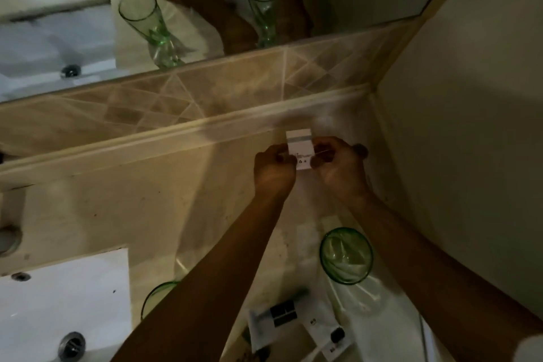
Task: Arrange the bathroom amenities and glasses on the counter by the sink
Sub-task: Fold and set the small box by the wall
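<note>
Both my hands hold a small white amenity box [300,146] with a grey stripe, up near the back of the beige counter [176,203]. My left hand [273,167] grips its left side and my right hand [338,166] its right side. A green glass [346,256] stands on the counter below my right forearm. A second green glass [155,297] is half hidden under my left forearm. Near the front edge lie white amenity packets [276,323] and a small white bottle with a black cap [332,335].
The white sink basin [58,303] with its drain [72,344] lies at the lower left. A mirror [191,3] above the tiled backsplash reflects the glasses and my arms. A plain wall [470,126] closes the counter on the right.
</note>
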{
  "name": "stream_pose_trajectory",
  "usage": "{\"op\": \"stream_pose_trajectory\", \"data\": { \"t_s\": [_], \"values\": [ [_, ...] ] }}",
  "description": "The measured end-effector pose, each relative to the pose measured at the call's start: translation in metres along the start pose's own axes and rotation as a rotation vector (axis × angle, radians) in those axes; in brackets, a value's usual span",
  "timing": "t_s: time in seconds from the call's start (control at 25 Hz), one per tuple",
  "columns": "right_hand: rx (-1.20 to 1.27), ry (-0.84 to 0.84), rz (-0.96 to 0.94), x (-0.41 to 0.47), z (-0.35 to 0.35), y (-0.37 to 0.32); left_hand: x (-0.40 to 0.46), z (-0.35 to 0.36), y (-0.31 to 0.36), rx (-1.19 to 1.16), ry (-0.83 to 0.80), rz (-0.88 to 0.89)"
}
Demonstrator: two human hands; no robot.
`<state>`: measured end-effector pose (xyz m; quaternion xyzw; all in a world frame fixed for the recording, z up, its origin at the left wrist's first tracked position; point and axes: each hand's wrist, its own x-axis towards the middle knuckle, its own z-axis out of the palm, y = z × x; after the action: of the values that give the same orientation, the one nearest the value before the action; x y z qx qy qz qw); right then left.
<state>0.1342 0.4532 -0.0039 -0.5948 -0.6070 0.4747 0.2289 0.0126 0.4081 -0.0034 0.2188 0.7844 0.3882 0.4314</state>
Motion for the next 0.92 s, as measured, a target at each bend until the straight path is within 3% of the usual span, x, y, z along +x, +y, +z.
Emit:
{"op": "stream_pose_trajectory", "data": {
  "t_s": [0.16,0.44,0.56,0.64,0.76,0.92],
  "values": [
    [-0.056,-0.093,-0.028,0.027,0.015,0.021,0.013,0.007,0.009,0.06,-0.041,-0.035],
    [-0.232,-0.063,0.038,0.05,0.024,0.028,0.025,0.007,0.008,0.141,-0.078,0.023],
    [-0.081,-0.049,0.089,0.044,0.02,0.019,0.027,0.006,0.008,0.141,-0.068,-0.015],
    [0.043,0.002,0.105,0.03,0.008,0.011,0.022,0.002,0.006,0.142,-0.048,-0.052],
    [0.037,0.154,0.091,-0.003,-0.019,0.005,-0.007,-0.011,-0.006,0.115,0.011,0.0],
    [0.039,0.259,0.09,-0.079,-0.055,0.007,-0.08,-0.041,-0.031,0.077,-0.059,0.02]
  ]
}}
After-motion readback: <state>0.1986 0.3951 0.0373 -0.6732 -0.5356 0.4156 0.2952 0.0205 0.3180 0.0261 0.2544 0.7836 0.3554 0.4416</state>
